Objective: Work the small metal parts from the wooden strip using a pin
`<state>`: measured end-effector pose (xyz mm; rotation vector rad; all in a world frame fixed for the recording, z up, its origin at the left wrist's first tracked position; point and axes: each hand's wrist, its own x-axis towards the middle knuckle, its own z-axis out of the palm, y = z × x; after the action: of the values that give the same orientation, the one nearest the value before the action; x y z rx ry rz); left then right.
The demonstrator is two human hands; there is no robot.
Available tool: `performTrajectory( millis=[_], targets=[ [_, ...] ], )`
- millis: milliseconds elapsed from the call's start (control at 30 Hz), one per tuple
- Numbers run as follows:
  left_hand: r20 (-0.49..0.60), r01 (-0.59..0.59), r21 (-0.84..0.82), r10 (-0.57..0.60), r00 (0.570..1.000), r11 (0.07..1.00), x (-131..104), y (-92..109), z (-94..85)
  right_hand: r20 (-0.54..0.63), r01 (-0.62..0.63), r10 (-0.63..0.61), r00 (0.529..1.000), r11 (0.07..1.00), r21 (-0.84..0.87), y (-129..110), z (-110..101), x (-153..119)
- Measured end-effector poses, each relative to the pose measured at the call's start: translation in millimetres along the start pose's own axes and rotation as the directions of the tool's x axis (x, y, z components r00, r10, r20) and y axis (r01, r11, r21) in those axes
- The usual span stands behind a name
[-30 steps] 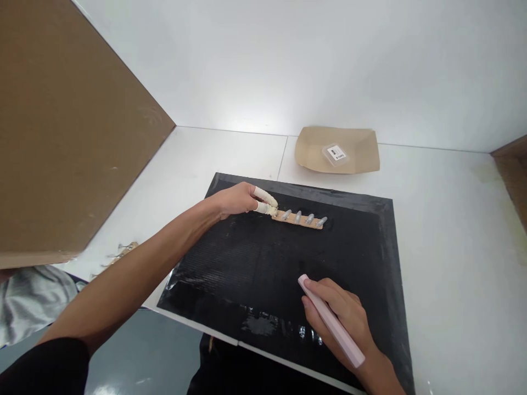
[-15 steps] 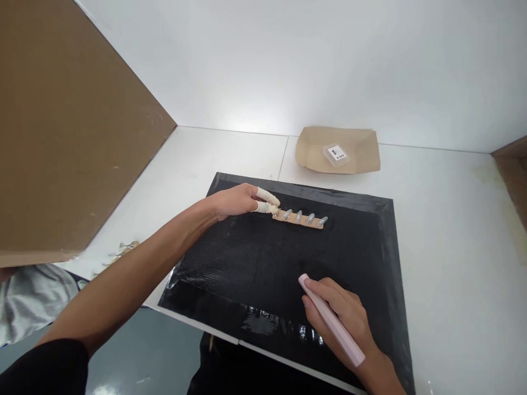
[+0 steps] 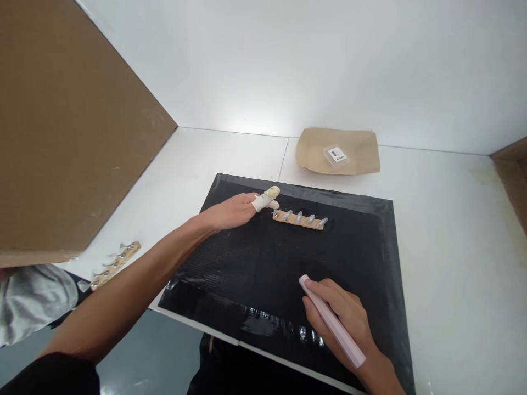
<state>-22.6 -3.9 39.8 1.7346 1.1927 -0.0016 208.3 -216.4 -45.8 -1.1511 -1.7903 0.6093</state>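
Lying across the black mat point(image 3: 247, 258): wooden strip point(image 3: 305, 222) bearing four silver nail-shaped tips point(image 3: 299, 217). Just beside its left end, left hand point(image 3: 235, 212) with capped fingertips point(image 3: 272, 193) overlapping in view; impossible to tell whether pinched or parted. Nearer, right hand point(image 3: 349, 308) with grip clamped around pink stick point(image 3: 331, 320). Beyond, on white desk point(image 3: 444, 230), cardboard tray point(image 3: 364, 152) holding clear labelled box point(image 3: 336, 156); leftward, second strip point(image 3: 117, 265).
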Motion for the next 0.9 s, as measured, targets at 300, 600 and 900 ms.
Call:
performTrajectory(
  millis=[300,600,900],
  targets=[
    [-0.153,-0.205,0.364,0.275,0.949,0.908,-21,-9,23.4,-0.006,0.013,-0.013,1.000,0.999,-0.031,-1,0,4],
    [-0.285,-0.142,0.617,0.388,0.876,0.774,-28,-23,53.9,-0.006,0.012,-0.012,1.000,1.000,-0.019,0,-1,2],
    [-0.415,-0.122,0.576,0.418,0.808,0.808,-24,-36,71.8,-0.001,0.013,-0.013,1.000,1.000,-0.008,-1,0,3]
  ],
)
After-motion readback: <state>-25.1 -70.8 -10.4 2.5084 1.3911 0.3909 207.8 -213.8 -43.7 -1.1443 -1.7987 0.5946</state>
